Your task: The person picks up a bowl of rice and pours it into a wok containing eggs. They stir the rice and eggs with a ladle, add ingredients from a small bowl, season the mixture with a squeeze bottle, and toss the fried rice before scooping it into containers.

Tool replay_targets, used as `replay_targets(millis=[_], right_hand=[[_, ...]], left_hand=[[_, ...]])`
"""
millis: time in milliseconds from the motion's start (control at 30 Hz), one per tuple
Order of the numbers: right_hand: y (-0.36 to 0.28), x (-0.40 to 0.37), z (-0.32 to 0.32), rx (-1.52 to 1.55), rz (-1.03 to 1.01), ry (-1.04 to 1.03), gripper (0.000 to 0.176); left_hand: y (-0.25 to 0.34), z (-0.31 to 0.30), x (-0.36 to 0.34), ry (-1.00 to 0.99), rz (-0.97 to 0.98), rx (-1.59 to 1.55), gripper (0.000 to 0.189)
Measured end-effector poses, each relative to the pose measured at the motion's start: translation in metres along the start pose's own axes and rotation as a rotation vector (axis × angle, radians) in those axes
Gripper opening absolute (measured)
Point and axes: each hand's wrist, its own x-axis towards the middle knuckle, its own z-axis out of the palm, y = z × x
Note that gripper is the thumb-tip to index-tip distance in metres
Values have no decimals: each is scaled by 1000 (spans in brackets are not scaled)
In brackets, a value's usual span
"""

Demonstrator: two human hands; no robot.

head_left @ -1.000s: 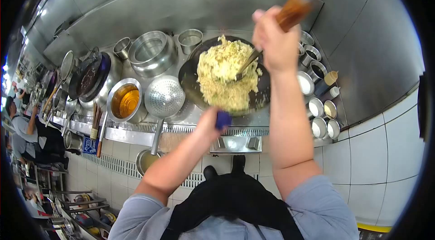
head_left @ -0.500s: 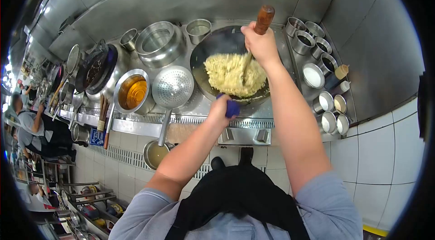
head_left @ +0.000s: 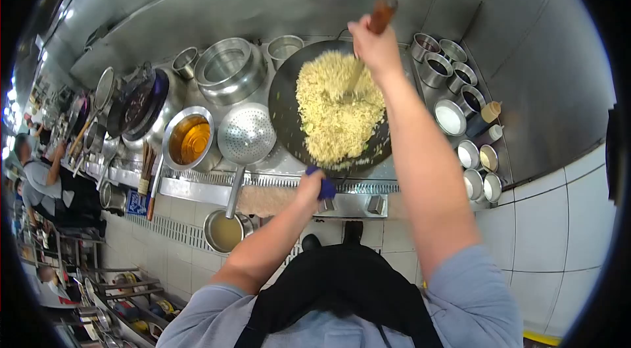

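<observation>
Fried rice point(head_left: 332, 128) is spread across a dark wok point(head_left: 282, 105) in front of me, some grains flying blurred at the far side. My right hand point(head_left: 374, 52) is closed round a wok tool by its wooden handle point(head_left: 382, 16). The tool's shaft runs down into the rice, and its head is hidden there. At the near left rim, my left hand point(head_left: 307, 190) grips a folded purple cloth point(head_left: 327, 189). The part of the wok under the cloth is hidden.
Left of the wok sit a perforated strainer point(head_left: 246, 132), a bowl of orange oil point(head_left: 190, 141) and a metal pot point(head_left: 230, 72). Seasoning containers point(head_left: 450, 118) and squeeze bottles point(head_left: 491, 111) line the right side. A pot of cloudy liquid point(head_left: 227, 233) stands lower left. Another person point(head_left: 49, 177) is far left.
The wok has tipped toward me and the rice has spread out, nearer the close rim. My left hand and cloth moved down and left; the right hand shifted slightly up-left.
</observation>
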Motion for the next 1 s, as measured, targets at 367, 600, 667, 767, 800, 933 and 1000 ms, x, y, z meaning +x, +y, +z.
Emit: replay_targets(millis=[367,600,667,767,800,933,1000], right_hand=[[33,-13,6,-87,-20,86,26],[-90,23,-7,294,4,17,24],[-85,4,-1,220,65,12,25],[24,19,6,-45,1,186,23],[13,26,5,-5,11,156,23],[-58,58,-18,131,-68,133,23],[-103,61,-24,188,-212,343,23]], left_hand=[[40,23,-13,-81,-23,-122,16],[21,11,-65,-68,-137,-47,18],[75,45,-64,-44,-87,-147,13],[37,26,-9,-53,-1,-108,13],[23,15,-11,-31,-46,-55,15],[-27,-9,1,-49,48,108,20],[9,15,-19,-124,-91,-142,19]])
